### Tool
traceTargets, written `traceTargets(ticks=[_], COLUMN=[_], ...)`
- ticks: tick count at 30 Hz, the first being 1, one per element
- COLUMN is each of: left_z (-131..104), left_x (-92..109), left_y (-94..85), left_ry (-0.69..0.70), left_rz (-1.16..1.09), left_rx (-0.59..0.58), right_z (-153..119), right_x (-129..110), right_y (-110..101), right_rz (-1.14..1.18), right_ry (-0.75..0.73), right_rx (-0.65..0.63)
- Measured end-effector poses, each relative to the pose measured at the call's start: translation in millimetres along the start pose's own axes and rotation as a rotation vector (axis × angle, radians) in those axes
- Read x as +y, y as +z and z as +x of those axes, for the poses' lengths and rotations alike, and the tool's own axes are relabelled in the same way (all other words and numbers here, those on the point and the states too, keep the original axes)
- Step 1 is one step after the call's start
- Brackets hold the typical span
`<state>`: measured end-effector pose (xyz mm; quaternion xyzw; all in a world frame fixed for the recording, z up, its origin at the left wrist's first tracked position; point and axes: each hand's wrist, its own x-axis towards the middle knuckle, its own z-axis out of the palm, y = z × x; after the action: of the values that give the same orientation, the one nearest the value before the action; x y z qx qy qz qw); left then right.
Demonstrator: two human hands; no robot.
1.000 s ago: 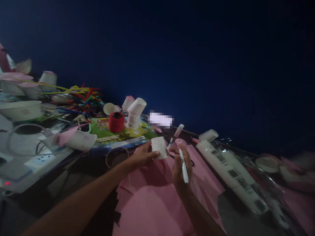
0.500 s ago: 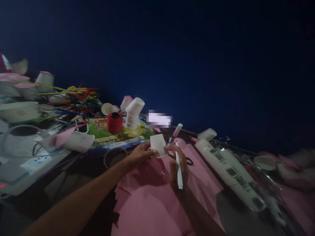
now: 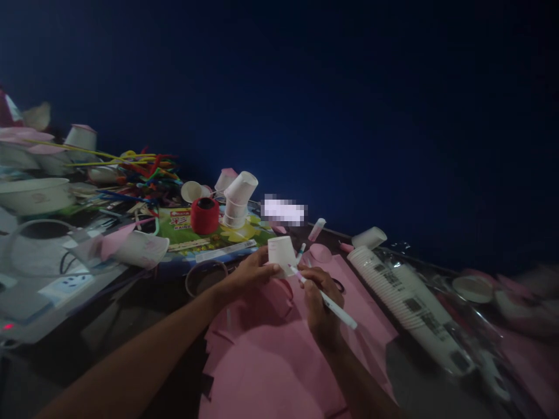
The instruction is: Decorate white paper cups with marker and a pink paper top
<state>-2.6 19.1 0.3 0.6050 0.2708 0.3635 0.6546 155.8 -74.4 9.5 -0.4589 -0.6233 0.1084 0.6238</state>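
A small white paper cup (image 3: 282, 255) is upside down in my left hand (image 3: 255, 271), whose thumb and fingers grip its left side. My right hand (image 3: 322, 299) is closed around a white marker (image 3: 337, 309). The marker's pinkish tip touches or nearly touches the cup's lower right side; the exact contact is too small to tell. Below both hands lie pink paper sheets (image 3: 266, 366). A dark-handled tool, partly hidden by my right hand, rests on the pink paper.
Left of my hands are a red yarn spool (image 3: 205, 216), stacked white cups (image 3: 236, 212), colourful pipe cleaners (image 3: 151, 169) and a white power strip (image 3: 65, 291). A long sleeve of nested cups (image 3: 410, 308) lies to the right. A dark blue surface rises behind.
The marker has swung from nearly upright to slanted, its tip now at the cup's lower right. My left hand has turned the cup slightly, and it sits straighter.
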Motion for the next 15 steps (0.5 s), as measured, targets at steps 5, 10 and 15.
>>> traceTargets(ticks=[5, 10, 15], left_z=[1.3, 0.9, 0.6], left_x=[-1.0, 0.0, 1.2], left_y=[-0.3, -0.2, 1.3], left_ry=[-0.003, -0.004, -0.010], left_rz=[0.022, 0.009, -0.008], left_rx=[0.006, 0.006, -0.001], right_z=[0.4, -0.2, 1.0], right_x=[1.3, 2.4, 0.9], right_y=[0.7, 0.7, 1.1], right_rz=[-0.012, -0.020, -0.026], right_ry=[-0.013, 0.003, -0.008], right_rx=[0.000, -0.020, -0.027])
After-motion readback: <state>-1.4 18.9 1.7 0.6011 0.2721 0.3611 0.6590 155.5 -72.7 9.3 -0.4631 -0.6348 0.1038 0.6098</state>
